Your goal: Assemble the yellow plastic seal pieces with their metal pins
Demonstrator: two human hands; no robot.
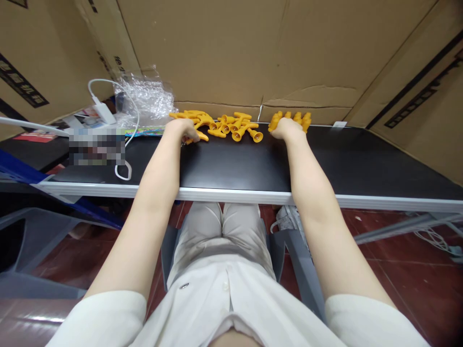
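Note:
My left hand [183, 128] is at the left end of a loose pile of yellow plastic pieces [237, 126], its fingers curled around a yellow piece [202, 137]. Several pieces in the pile have flared, cone-like open ends; others show curved, horn-like bars. To the right, my right hand [288, 127] is closed at a tight group of yellow pieces [306, 120] standing upright side by side. Its fingers are mostly hidden behind the back of the hand, with yellow showing on both sides.
Cardboard panels [224, 53] wall in the black tabletop [235, 166] at the back and sides. Crumpled clear plastic [148, 99], a white cable [135, 113] with a plug [104, 113] and a blurred patch lie at the left. A metal edge [235, 195] runs along the front.

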